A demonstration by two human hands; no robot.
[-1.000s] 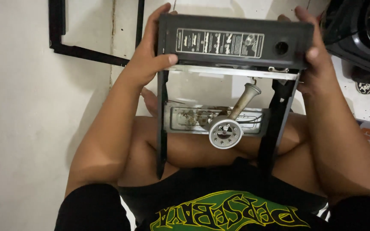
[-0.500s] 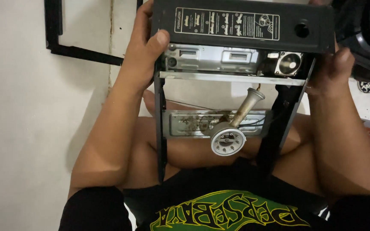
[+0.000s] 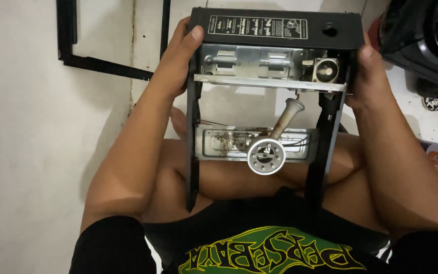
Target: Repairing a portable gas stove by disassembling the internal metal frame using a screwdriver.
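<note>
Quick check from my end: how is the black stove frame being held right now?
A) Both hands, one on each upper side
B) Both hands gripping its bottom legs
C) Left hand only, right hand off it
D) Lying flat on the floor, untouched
A: the left hand grips the upper left edge of the black stove frame and the right hand grips its upper right side, above the crossed legs.

The light over me is soft and even, fairly bright, with no hard glare. My left forearm (image 3: 128, 157) throws a faint grey shadow onto the pale floor (image 3: 31, 152) beside it. The metal plate (image 3: 252, 61) inside the stove frame (image 3: 275, 30) catches a dull sheen, and the round burner head (image 3: 266, 158) shines a little. Focus is sharp at the centre; the dark things at the upper right corner (image 3: 427, 40) are murky and short of detail.
</note>
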